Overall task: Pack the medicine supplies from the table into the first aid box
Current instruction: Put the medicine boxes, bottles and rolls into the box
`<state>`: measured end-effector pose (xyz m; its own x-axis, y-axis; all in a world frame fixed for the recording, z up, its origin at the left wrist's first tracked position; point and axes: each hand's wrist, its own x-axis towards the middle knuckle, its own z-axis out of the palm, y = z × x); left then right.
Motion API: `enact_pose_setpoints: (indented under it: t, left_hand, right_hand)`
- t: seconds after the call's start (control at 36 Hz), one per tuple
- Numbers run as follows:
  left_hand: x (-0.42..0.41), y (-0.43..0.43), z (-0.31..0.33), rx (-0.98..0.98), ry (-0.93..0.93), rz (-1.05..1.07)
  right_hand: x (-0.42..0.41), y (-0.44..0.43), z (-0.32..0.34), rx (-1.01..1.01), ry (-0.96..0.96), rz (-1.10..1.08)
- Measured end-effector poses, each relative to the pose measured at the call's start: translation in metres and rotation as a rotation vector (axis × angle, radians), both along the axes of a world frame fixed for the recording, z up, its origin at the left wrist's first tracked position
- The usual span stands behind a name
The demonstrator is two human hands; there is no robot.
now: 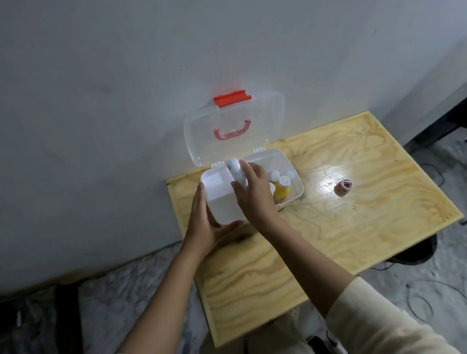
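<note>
The white first aid box (223, 204) sits at the table's back left with its clear lid (235, 128) open against the wall. My left hand (205, 221) grips the box's front left corner. My right hand (252, 194) reaches over the box and holds a white bottle (234, 170) tilted above the middle. Inside on the right stand a yellow bottle (281, 192) and white-capped bottles (277, 176). A small roll of tape (343, 186) lies on the table to the right of the box.
The plywood table (338, 239) stands against a grey wall. Its left edge runs just beside the box. Cables and dark chair legs lie on the floor to the right.
</note>
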<state>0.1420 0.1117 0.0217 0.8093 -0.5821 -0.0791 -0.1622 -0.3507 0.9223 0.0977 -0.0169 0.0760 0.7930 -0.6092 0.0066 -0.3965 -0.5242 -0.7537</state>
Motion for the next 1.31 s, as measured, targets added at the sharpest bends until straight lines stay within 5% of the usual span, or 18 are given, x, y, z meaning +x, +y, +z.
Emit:
enact_pose_setpoints:
  t: [0.33,0.47,0.89,1.06,1.31]
  left_hand:
    - [-0.005,0.003,0.004,-0.026,0.0,0.013]
    - [-0.005,0.003,0.003,0.012,-0.003,0.023]
    - [-0.008,0.003,0.006,0.023,0.023,0.036]
    - [-0.008,0.003,0.005,0.01,0.024,0.043]
    - [-0.006,0.004,0.001,0.042,0.032,0.053]
  right_hand:
    - [0.011,0.006,-0.02,-0.284,0.232,-0.029]
    - [0.01,0.004,-0.025,-0.248,0.314,-0.061]
    - [0.005,0.005,-0.015,0.021,0.012,-0.041]
    - [-0.01,0.005,-0.014,-0.057,-0.145,0.108]
    - [-0.026,-0.003,-0.019,-0.071,-0.084,0.274]
